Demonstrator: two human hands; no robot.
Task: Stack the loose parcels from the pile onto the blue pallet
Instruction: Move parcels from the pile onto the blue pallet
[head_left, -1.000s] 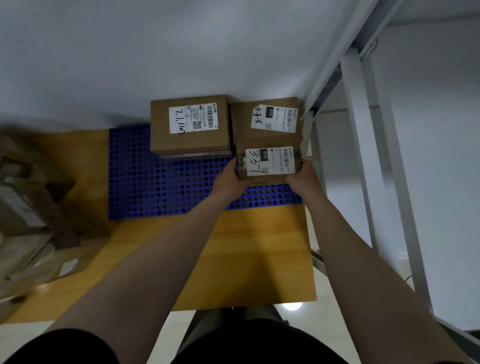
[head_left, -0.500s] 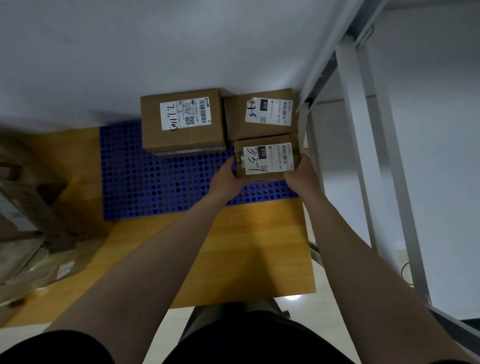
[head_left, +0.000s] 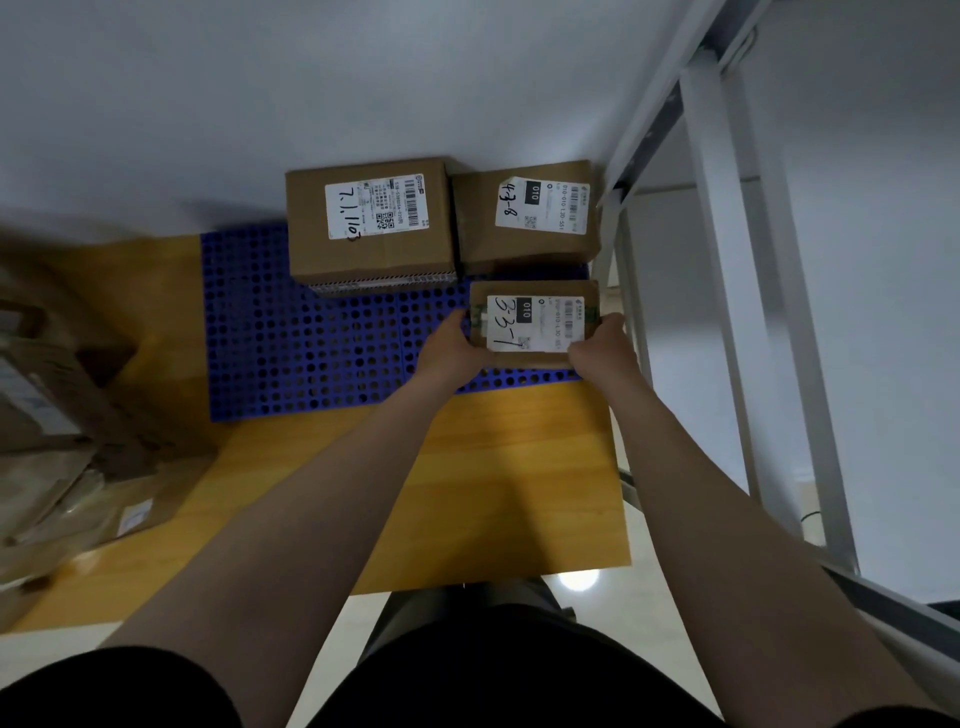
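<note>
light: dim, bluish | floor glare spot (head_left: 577, 580) | left pile (head_left: 47, 415) blurred | wide-angle edge bending

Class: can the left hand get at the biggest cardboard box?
Probably yes: only bare blue pallet separates the left hand from the big cardboard box, though it grips a small brown parcel.

Brown parcels (head_left: 535, 325) with white labels — blue perforated pallet (head_left: 311, 353) — on a yellow-orange board (head_left: 509, 467).

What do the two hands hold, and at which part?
The small parcel marked 33-1: left hand grips its left end, right hand its right end.
</note>
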